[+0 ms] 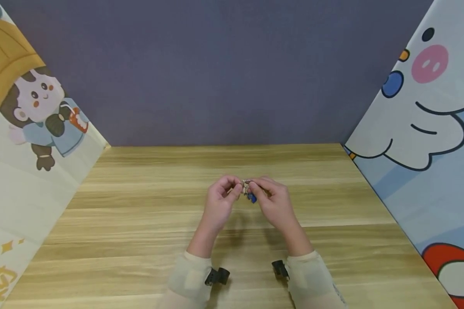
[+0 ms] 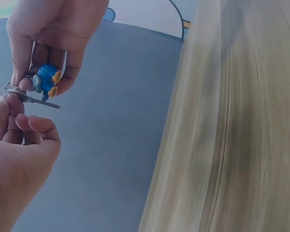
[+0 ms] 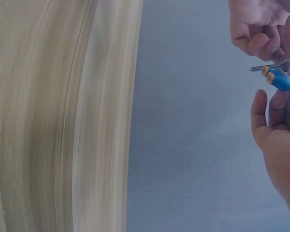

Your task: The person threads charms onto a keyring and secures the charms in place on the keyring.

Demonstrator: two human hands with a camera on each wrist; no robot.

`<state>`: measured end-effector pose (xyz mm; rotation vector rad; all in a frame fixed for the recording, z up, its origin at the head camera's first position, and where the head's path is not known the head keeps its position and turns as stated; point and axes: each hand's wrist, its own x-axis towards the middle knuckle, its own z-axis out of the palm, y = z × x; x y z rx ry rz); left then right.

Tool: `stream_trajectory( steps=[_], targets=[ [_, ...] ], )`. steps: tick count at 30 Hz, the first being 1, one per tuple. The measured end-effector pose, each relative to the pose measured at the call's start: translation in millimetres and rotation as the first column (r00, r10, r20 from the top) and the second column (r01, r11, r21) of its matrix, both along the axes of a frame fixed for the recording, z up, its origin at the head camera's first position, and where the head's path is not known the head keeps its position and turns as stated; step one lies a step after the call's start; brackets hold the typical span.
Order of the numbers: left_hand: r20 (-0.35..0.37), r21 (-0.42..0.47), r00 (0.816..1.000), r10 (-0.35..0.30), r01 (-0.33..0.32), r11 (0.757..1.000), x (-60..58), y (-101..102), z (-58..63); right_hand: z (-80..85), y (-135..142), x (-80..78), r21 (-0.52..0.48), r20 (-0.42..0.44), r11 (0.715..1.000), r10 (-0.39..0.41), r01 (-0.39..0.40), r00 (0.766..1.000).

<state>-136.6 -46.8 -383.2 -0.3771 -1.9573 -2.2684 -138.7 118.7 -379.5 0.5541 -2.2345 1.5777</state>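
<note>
Both hands meet above the wooden table and work on a small bunch of metal and charm. My left hand (image 1: 219,198) pinches a silver key (image 1: 245,189) near its head; the key's blade (image 2: 44,102) points out past the fingers in the left wrist view. With thumb and forefinger, my right hand (image 1: 276,201) pinches the metal key ring (image 1: 249,181) beside it. A blue figure charm (image 2: 47,77) with yellow feet hangs from the ring, just below the right fingertips. Fingers partly hide the ring, so how the key sits on it cannot be made out.
The wood-grain table (image 1: 139,240) spreads beneath the hands. A dark grey panel (image 1: 224,73) stands behind it, with cartoon-printed panels on the left (image 1: 31,193) and right (image 1: 421,201). Black wrist mounts (image 1: 218,276) stick out from both sleeves.
</note>
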Motion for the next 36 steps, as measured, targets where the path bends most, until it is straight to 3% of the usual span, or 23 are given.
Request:
stream_trajectory(
  steps=[4, 8, 10, 12, 14, 16, 18, 24, 27, 32, 36],
  targets=[
    [-0.044, -0.081, 0.999, -0.014, 0.011, 0.997, 0.4, -1.2, -1.7, -1.7, 3.0, -1.1, 0.065, -0.112, 0.998, -0.013, 0.02, 0.994],
    [-0.184, -0.237, 0.983, 0.008, -0.052, 0.97, -0.9, -3.6, -1.1, -1.8, 6.1, -4.8, 0.18, -0.333, 0.98, -0.015, 0.079, 0.943],
    [-0.305, -0.343, 0.952, 0.019, -0.128, 0.931, -2.3, -4.6, -1.0, -1.7, 6.6, -6.0, 0.235, -0.418, 0.966, 0.004, 0.104, 0.908],
    [-0.427, -0.427, 0.904, 0.023, -0.224, 0.876, -3.1, -5.2, -0.7, -1.5, 6.1, -6.0, 0.272, -0.461, 0.956, 0.027, 0.112, 0.887],
    [-0.52, -0.471, 0.854, 0.028, -0.313, 0.825, -3.7, -5.5, -0.6, -1.7, 5.3, -5.5, 0.292, -0.474, 0.949, 0.036, 0.118, 0.88],
    [-0.553, -0.47, 0.832, 0.042, -0.354, 0.809, -3.8, -5.8, -1.0, -2.1, 4.3, -4.9, 0.289, -0.466, 0.951, 0.037, 0.113, 0.884],
    [-0.539, -0.449, 0.84, 0.059, -0.347, 0.823, -3.4, -5.9, -1.4, -2.7, 3.4, -4.3, 0.28, -0.446, 0.954, 0.032, 0.105, 0.894],
    [-0.417, -0.36, 0.906, 0.077, -0.242, 0.901, -3.7, -2.5, -4.0, -5.0, 2.5, -2.3, 0.231, -0.386, 0.969, 0.005, 0.091, 0.922],
    [-0.361, -0.312, 0.929, 0.082, -0.203, 0.928, -2.9, -0.6, -3.3, -4.8, 2.7, -0.7, 0.193, -0.338, 0.978, -0.012, 0.082, 0.941],
    [-0.311, -0.278, 0.945, 0.105, -0.195, 0.941, -2.1, -1.6, -1.0, -1.5, 0.3, 2.5, 0.085, -0.165, 0.996, -0.007, 0.022, 0.986],
    [-0.307, -0.278, 0.945, 0.115, -0.205, 0.938, -2.4, -2.6, 1.1, 0.6, -1.3, 3.3, 0.013, -0.073, 1.0, 0.009, -0.008, 0.997]
  ],
)
